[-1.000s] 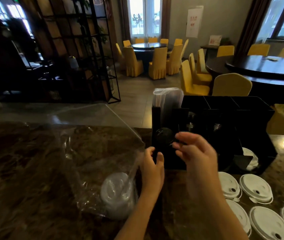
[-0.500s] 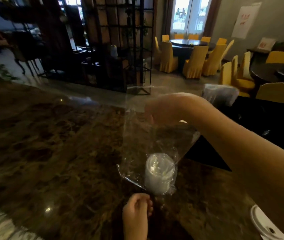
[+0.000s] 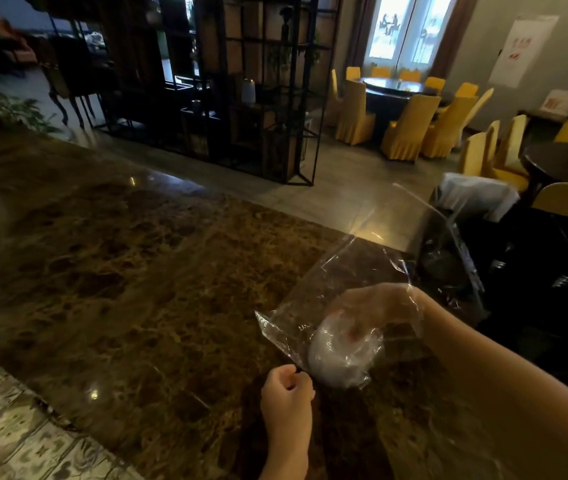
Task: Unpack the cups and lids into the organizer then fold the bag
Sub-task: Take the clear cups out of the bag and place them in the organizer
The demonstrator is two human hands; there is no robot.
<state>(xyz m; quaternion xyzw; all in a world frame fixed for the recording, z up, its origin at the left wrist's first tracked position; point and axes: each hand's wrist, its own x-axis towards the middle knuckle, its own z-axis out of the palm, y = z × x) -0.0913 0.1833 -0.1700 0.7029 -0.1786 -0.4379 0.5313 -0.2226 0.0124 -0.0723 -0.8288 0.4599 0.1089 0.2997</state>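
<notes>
A clear plastic bag (image 3: 313,289) lies on the brown marble counter (image 3: 119,278). My left hand (image 3: 287,393) pinches the bag's bottom corner in a closed fist. My right hand (image 3: 372,306) is inside the bag, fingers curled down onto a stack of white lids (image 3: 339,355) at its bottom. The black organizer (image 3: 535,271) stands at the right, with a clear-wrapped bundle (image 3: 476,197) sticking up from its back corner.
The counter's far edge drops to a tiled floor. A black metal shelf (image 3: 241,98) stands beyond it. Yellow-covered chairs (image 3: 410,129) surround dark round tables at the back right. A patterned tile strip (image 3: 16,427) lies at the lower left.
My right hand has gone from the bag's mouth down inside to the lids. The left hand stays at the bag's bottom. The view has swung left, away from the organizer.
</notes>
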